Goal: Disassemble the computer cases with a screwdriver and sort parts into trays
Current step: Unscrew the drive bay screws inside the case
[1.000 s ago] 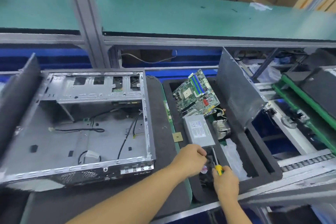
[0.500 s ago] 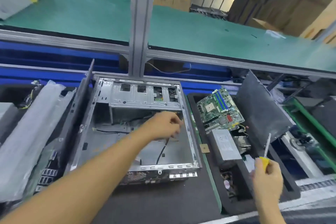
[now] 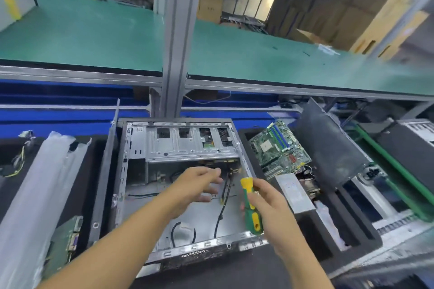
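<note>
Black cables (image 3: 218, 220) could snag my spread, empty left hand (image 3: 199, 185), nine o'clock of my right hand (image 3: 270, 204) gripping the screwdriver (image 3: 249, 209).

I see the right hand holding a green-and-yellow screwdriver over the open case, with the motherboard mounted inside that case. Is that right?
Not quite. The head view shows the motherboard outside the case, lying in the black foam tray to its right. The right hand does hold the green-and-yellow screwdriver over the open case.
</note>
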